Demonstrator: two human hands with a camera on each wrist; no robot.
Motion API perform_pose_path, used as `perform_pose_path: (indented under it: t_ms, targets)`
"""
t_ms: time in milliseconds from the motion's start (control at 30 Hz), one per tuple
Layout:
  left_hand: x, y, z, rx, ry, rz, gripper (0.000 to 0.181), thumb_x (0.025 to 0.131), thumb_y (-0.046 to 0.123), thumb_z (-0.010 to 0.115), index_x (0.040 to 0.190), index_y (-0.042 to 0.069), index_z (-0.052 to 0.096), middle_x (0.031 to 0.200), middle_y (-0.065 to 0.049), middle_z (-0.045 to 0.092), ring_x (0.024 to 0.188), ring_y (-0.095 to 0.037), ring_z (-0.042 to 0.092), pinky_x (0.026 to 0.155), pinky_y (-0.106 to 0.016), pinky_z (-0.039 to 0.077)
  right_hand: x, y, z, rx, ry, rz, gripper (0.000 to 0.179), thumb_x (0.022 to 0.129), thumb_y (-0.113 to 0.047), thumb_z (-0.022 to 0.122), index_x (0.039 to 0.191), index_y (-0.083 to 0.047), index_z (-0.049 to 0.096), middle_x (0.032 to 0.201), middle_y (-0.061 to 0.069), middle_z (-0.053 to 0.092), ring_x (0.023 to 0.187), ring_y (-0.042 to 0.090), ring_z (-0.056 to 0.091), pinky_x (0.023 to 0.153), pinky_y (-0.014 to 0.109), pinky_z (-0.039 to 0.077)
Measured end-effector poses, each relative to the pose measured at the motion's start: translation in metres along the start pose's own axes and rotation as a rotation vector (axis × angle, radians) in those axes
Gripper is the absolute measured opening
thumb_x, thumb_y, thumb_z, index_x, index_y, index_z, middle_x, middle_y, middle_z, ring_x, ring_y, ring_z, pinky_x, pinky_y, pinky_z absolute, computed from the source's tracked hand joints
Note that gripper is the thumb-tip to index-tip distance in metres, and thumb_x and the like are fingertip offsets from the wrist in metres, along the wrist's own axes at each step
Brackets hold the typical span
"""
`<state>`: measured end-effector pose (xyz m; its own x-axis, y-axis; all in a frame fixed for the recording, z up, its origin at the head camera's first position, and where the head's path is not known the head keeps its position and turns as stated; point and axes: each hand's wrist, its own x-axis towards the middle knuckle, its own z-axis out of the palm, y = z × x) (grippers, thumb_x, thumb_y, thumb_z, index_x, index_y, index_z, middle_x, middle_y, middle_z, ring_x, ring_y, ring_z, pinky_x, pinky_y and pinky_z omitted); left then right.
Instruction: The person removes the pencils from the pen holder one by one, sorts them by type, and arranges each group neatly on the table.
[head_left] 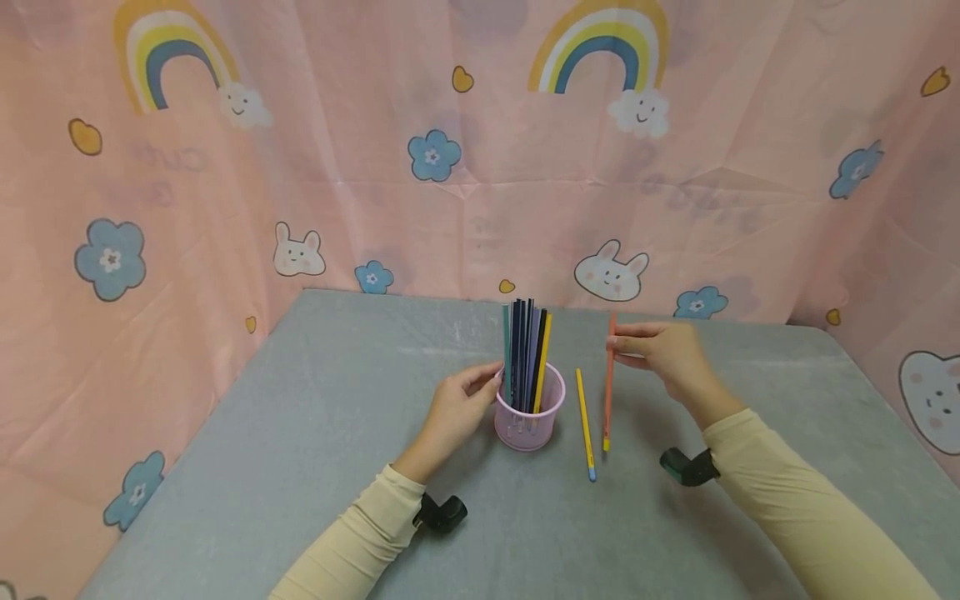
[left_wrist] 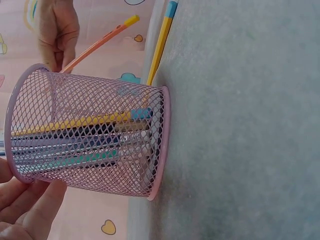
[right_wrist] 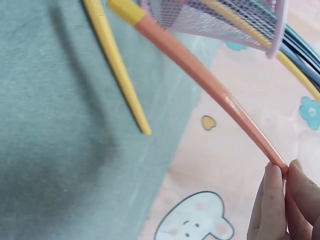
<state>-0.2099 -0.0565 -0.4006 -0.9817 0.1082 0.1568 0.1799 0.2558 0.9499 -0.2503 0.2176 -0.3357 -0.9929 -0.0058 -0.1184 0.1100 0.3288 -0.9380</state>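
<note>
A pink mesh pencil cup (head_left: pixel 525 433) stands upright on the table, holding several pencils and pens (head_left: pixel 525 350) in teal, black, violet and yellow. My left hand (head_left: pixel 462 406) grips its rim from the left side, thumb and fingers at the edge in the left wrist view. To the right of the cup, my right hand (head_left: pixel 671 358) pinches an orange pencil (right_wrist: pixel 215 90) near its upper end. That pencil has a yellow tip at its lower end and hangs above the table. Between cup and right hand a yellow pencil (head_left: pixel 585 425) with a blue end lies on the table.
The grey table (head_left: pixel 300 467) runs back to a pink curtain (head_left: pixel 360 125) printed with rainbows, flowers and rabbits. Black wrist cameras sit below both forearms, in cream sleeves (head_left: pixel 795 492).
</note>
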Motion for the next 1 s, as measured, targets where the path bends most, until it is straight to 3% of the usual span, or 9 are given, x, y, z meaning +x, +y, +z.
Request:
perform_pose_path:
  t_ms: [267, 433, 567, 800, 1000]
  targets:
    - [-0.016, 0.035, -0.006, 0.012, -0.01, 0.012, 0.03, 0.093, 0.008, 0.054, 0.119, -0.005, 0.059, 0.118, -0.02, 0.062, 0.11, -0.029, 0.06, 0.09, -0.036, 0.051, 0.006, 0.013, 0.003, -0.01, -0.016, 0.034, 0.047, 0.084, -0.019, 0.069, 0.12, 0.008, 0.057, 0.087, -0.003, 0.07, 0.077, 0.004, 0.067, 0.078, 0.029, 0.055]
    - [-0.019, 0.042, -0.008, 0.022, -0.009, 0.023, 0.03, 0.093, 0.009, 0.053, 0.119, -0.005, 0.059, 0.118, -0.02, 0.062, 0.11, -0.029, 0.059, 0.091, -0.036, 0.05, 0.009, 0.02, 0.004, -0.035, -0.034, 0.078, 0.046, 0.084, -0.019, 0.069, 0.12, 0.007, 0.057, 0.091, 0.0, 0.07, 0.078, 0.005, 0.068, 0.085, 0.035, 0.052]
    - [-0.017, 0.037, -0.008, 0.019, -0.014, 0.022, 0.03, 0.093, 0.009, 0.054, 0.119, -0.005, 0.059, 0.118, -0.019, 0.062, 0.111, -0.028, 0.059, 0.093, -0.038, 0.05, 0.012, 0.025, 0.004, -0.05, -0.045, 0.119, 0.045, 0.084, -0.019, 0.068, 0.12, 0.006, 0.058, 0.091, 0.001, 0.07, 0.077, 0.006, 0.068, 0.086, 0.036, 0.051]
    - [-0.003, 0.005, -0.002, -0.006, -0.015, 0.008, 0.031, 0.093, 0.015, 0.056, 0.121, 0.003, 0.06, 0.119, -0.013, 0.063, 0.109, -0.024, 0.061, 0.089, -0.033, 0.052, 0.018, 0.033, 0.006, -0.077, -0.055, 0.17, 0.046, 0.083, -0.018, 0.07, 0.12, 0.005, 0.058, 0.086, -0.002, 0.07, 0.074, 0.005, 0.067, 0.084, 0.034, 0.053]
    - [-0.002, -0.001, -0.002, -0.011, -0.01, 0.01, 0.031, 0.093, 0.021, 0.057, 0.12, 0.009, 0.062, 0.117, -0.009, 0.065, 0.106, -0.019, 0.062, 0.085, -0.026, 0.053, 0.022, 0.04, 0.008, -0.06, -0.055, 0.215, 0.046, 0.083, -0.018, 0.07, 0.12, 0.006, 0.057, 0.082, -0.004, 0.07, 0.071, 0.006, 0.067, 0.074, 0.027, 0.056]
